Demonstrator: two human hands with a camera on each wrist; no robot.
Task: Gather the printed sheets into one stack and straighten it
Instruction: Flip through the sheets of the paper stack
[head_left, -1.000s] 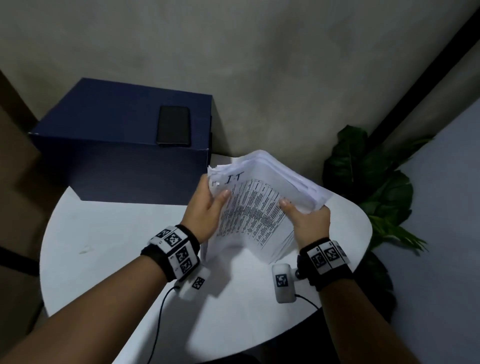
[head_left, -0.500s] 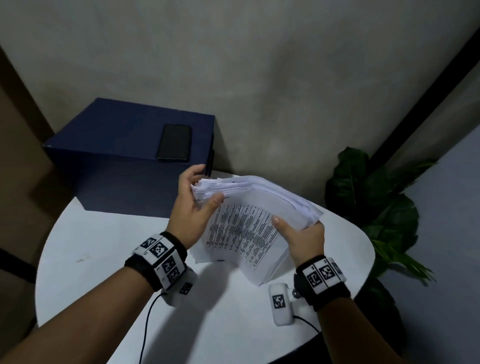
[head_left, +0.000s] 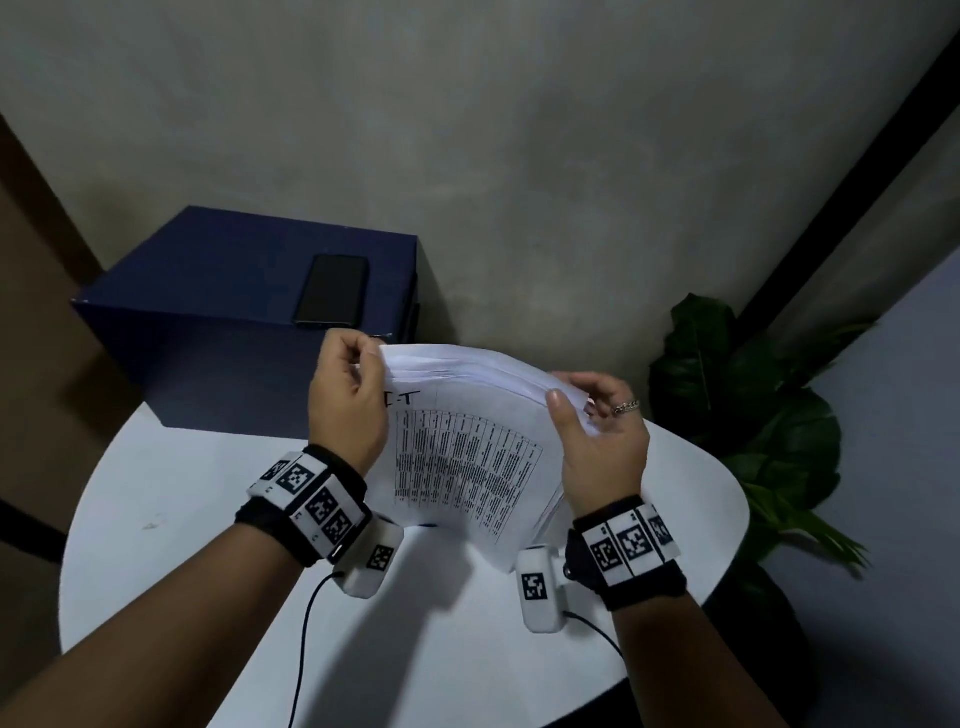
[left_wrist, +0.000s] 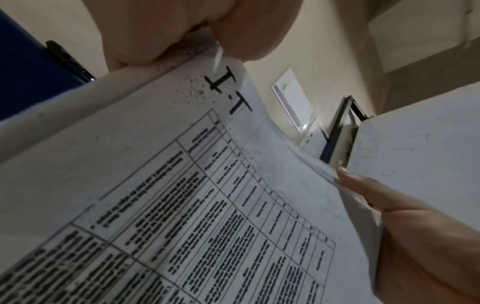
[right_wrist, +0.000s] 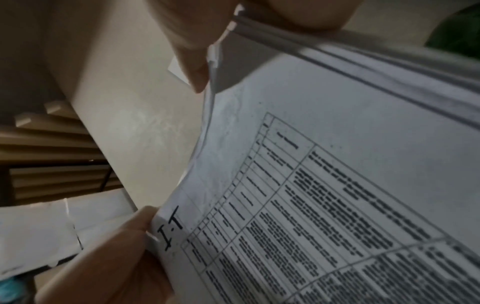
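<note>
One stack of printed sheets (head_left: 467, 441) is held up on edge above the round white table (head_left: 182, 519), its lower edge near the tabletop; whether it touches cannot be told. The number of sheets cannot be counted, but the top edge shows many layers. The front sheet carries a printed grid of text with "I-T" handwritten at its upper left corner.

Two hands hold the stack. The left hand (head_left: 348, 400) grips the upper left corner, thumb on the front sheet and fingers curled behind. The right hand (head_left: 597, 441) grips the upper right corner, thumb on the front and fingers wrapped over the top edge; one ring (head_left: 626, 406) sits on one of its fingers. Each wrist wears one black band with square markers and one small white camera unit with a cable.

At the table's far left stands one dark blue box (head_left: 234, 291), and one black phone (head_left: 331, 291) lies flat on its lid. One leafy green plant (head_left: 737, 395) stands just beyond the table's right rim. A plain grey wall rises behind, with a dark strip running diagonally at the right.
</note>
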